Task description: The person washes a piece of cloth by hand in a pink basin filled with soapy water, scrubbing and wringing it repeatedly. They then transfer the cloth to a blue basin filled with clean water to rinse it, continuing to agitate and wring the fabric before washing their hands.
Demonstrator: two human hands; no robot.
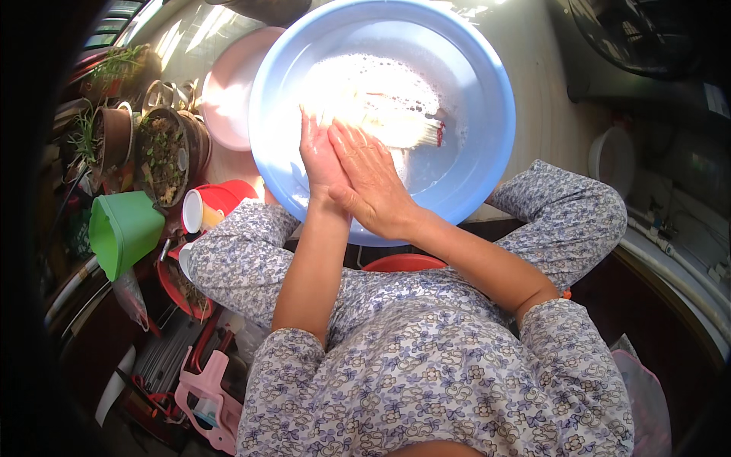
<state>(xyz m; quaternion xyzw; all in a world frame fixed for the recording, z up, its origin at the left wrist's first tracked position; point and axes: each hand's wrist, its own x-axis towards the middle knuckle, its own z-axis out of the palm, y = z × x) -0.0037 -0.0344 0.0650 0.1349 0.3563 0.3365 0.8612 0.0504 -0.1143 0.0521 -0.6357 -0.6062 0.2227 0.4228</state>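
My left hand (pixel 320 157) is over the blue plastic basin (pixel 485 177), palm turned up and fingers stretched out. Across its palm and fingers lies my right hand (pixel 371 177), flat and wet, its thumb near the left wrist. Nothing shows between the two palms. Beyond the hands, a white knit fabric piece (pixel 411 131), perhaps a cotton glove, lies in sudsy water. Its ribbed cuff has a red edge. Bright sunlight washes out the foam (pixel 354 80) and the left fingertips.
A pink basin (pixel 228 91) stands left of the blue one. Plant pots (pixel 163 154), a green plastic container (pixel 125 228) and a red-and-white container (pixel 208 208) crowd the left side. Below the basin's near rim shows a red rounded object (pixel 402 263). Pipes (pixel 674 257) run along the right.
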